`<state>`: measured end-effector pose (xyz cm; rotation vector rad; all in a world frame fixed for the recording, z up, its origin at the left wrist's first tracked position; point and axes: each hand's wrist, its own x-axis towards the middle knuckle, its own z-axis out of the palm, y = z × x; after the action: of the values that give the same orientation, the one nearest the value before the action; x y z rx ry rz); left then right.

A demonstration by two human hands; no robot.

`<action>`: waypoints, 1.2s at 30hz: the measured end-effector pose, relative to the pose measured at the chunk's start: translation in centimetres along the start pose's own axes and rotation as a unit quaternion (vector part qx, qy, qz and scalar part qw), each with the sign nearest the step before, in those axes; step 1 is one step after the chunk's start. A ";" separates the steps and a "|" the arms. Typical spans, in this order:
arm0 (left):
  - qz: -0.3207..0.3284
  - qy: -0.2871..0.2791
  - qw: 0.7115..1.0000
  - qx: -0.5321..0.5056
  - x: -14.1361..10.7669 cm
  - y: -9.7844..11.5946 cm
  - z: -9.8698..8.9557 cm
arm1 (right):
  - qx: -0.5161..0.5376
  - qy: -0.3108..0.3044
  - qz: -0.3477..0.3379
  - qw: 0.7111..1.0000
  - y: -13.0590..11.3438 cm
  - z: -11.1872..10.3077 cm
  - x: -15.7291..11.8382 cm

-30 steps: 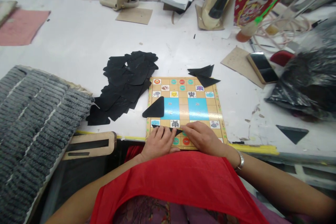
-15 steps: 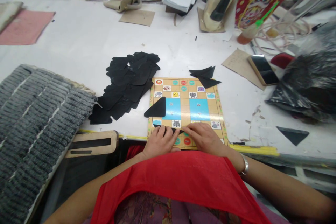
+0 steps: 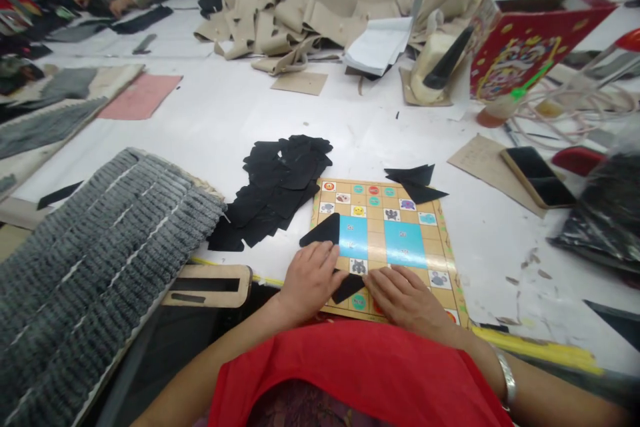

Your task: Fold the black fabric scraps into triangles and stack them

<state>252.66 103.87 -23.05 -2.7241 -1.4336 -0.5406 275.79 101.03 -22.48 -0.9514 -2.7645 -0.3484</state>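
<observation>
The white surface (image 3: 210,120) carries a game board (image 3: 430,240), with a black-piece heap (image 3: 280,187) left of it, a phone (image 3: 540,177) right, and tan scraps (image 3: 295,20) beyond.

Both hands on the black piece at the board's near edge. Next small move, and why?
Probably press it flat. The black piece lies tilted on the game board, pinned between the left hand and the right hand, while another black triangle already sits flat beside them.
</observation>
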 end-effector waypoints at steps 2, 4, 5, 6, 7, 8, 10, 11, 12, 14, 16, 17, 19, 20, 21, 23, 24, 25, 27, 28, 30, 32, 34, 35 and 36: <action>-0.034 0.005 0.999 0.017 0.4 -0.6 0.1 | -0.006 -0.023 0.018 1.000 2.0 -0.3 -0.5; -0.007 -0.001 1.000 0.012 0.1 -0.8 0.5 | -0.037 -0.044 0.071 0.996 4.7 -0.8 -1.2; 0.022 -0.005 1.000 -0.002 -0.2 -0.7 0.8 | -0.057 -0.049 0.109 0.991 6.1 -1.0 -1.5; 0.054 -0.004 0.998 -0.021 -0.6 -0.6 1.0 | -0.071 -0.044 0.150 0.985 7.2 -1.2 -1.6; 0.086 0.000 0.995 -0.042 -1.1 -0.4 1.2 | -0.075 -0.036 0.189 0.978 8.0 -1.4 -1.5; 0.114 0.008 0.991 -0.063 -1.5 -0.3 1.3 | -0.066 -0.022 0.216 0.974 8.4 -1.6 -1.2; 0.145 0.043 0.984 -0.090 -2.3 -0.1 1.3 | -0.018 0.017 0.227 0.974 7.7 -1.6 0.4; 0.142 0.063 0.983 -0.094 -2.6 -0.1 1.3 | 0.016 0.033 0.211 0.977 6.8 -1.5 1.4; 0.126 0.079 0.985 -0.091 -2.8 -0.2 1.2 | 0.050 0.042 0.192 0.979 5.6 -1.3 2.6; 0.080 0.081 0.991 -0.070 -3.1 -0.4 1.1 | 0.105 0.022 0.162 0.981 3.0 -0.7 4.9; 0.047 0.057 0.996 -0.041 -3.2 -0.5 1.0 | 0.126 -0.036 0.163 0.978 0.9 -0.1 6.7; 0.040 0.045 0.998 -0.026 -3.2 -0.6 1.1 | 0.124 -0.070 0.174 0.974 0.2 0.1 7.4; 0.039 0.036 0.999 -0.004 -3.2 -0.6 1.2 | 0.111 -0.137 0.204 0.963 -0.4 0.3 8.4; 0.041 0.036 0.999 0.003 -3.3 -0.5 1.3 | 0.107 -0.164 0.216 0.956 -0.4 0.4 8.7; 0.041 0.035 0.999 0.007 -3.3 -0.5 1.3 | 0.109 -0.183 0.221 0.952 -0.3 0.4 8.9; 0.037 0.035 0.999 0.009 -3.3 -0.5 1.3 | 0.124 -0.198 0.215 0.948 0.1 0.4 9.1; 0.035 0.034 0.999 0.010 -3.2 -0.5 1.2 | 0.131 -0.194 0.208 0.950 0.2 0.4 9.1; 0.033 0.034 0.999 0.010 -3.2 -0.5 1.2 | 0.136 -0.183 0.202 0.952 0.3 0.5 9.0; 0.031 0.031 0.999 0.015 -3.1 -0.5 1.0 | 0.148 -0.151 0.198 0.957 0.3 0.7 8.7; 0.032 0.029 0.999 0.017 -3.1 -0.6 1.0 | 0.154 -0.133 0.198 0.959 0.2 0.9 8.4; 0.033 0.023 0.999 0.023 -3.0 -0.6 1.0 | 0.173 -0.097 0.194 0.961 -0.1 1.4 7.7; 0.035 0.018 0.999 0.028 -3.0 -0.5 1.0 | 0.186 -0.056 0.176 0.965 -0.5 2.0 6.8; 0.035 0.012 0.999 0.033 -3.0 -0.5 1.1 | 0.186 -0.022 0.146 0.971 -0.7 2.5 6.1; 0.035 0.012 0.999 0.035 -3.0 -0.5 1.1 | 0.182 -0.009 0.130 0.975 -0.8 2.7 5.7; 0.034 0.011 0.999 0.035 -3.1 -0.5 1.1 | 0.178 -0.001 0.114 0.978 -0.8 2.8 5.5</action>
<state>250.96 101.92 -25.06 -2.6925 -1.3224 -0.5049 270.74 104.41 -23.83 -1.1481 -2.5576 0.1778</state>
